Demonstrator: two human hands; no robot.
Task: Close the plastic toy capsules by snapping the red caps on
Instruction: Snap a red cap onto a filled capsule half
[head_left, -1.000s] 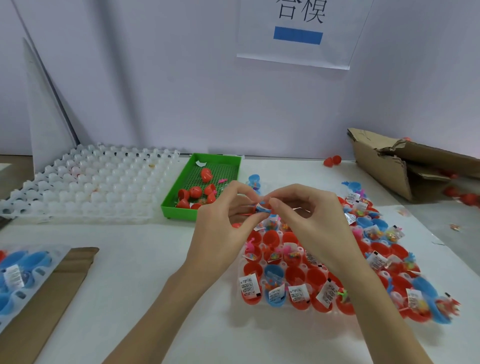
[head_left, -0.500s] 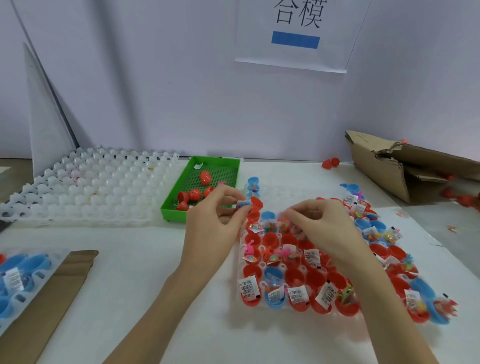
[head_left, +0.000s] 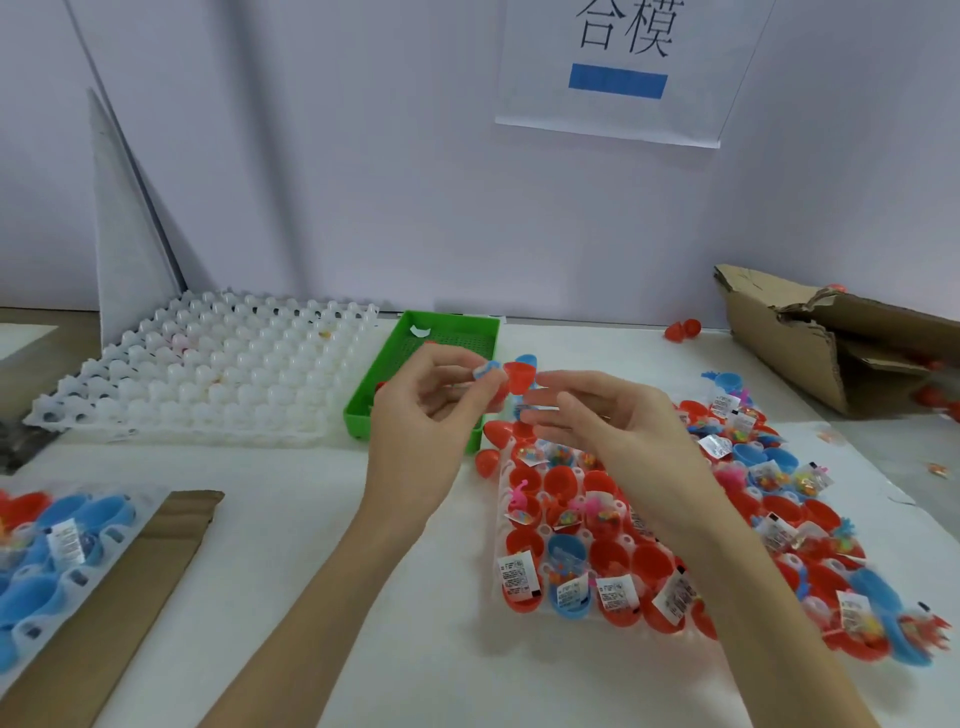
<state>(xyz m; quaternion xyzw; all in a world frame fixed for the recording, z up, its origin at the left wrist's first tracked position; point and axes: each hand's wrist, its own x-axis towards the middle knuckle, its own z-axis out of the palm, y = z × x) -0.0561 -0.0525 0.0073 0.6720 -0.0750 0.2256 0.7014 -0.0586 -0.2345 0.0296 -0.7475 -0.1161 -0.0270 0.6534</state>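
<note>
A: Starting far left: what's on the tabletop (head_left: 291, 519)?

B: Near corner, a clear tray w/ blue capsule halves (head_left: 47, 551) and a cardboard strip (head_left: 130, 597) just beside it. Farther back, a white cell tray (head_left: 208, 374), stacked. Then the green bin (head_left: 379, 384) w/ mesh floor, a scrap of white in its far end.

A: And your left hand?

B: My left hand (head_left: 426, 415) is up in front of the green bin. Grip is clamped: thumb & fingertips pinch a red capsule (head_left: 514, 379), w/ a bit of blue & white packet showing at my fingertips next to it. Capsule is held in the air, above the gap btw the bin and the filled tray.

A: Right hand?

B: My right hand (head_left: 613, 421) is just beside the capsule, fingers relaxed & spread, grip apart, holding nothing. Fingertips near the capsule; can't tell if they touch it.

A: Below that?

B: The filled tray (head_left: 519, 613): rows of red & blue halves w/ small toys and white labels. Two loose red caps (head_left: 493, 447) lie at its far-left corner, touching the tabletop. More filled halves run on to the right.

A: Far right?

B: A torn cardboard box (head_left: 779, 338) at the back, w/ one red piece (head_left: 683, 330) near it by the wall. On the wall, a paper sign (head_left: 623, 67) w/ a blue bar.
</note>
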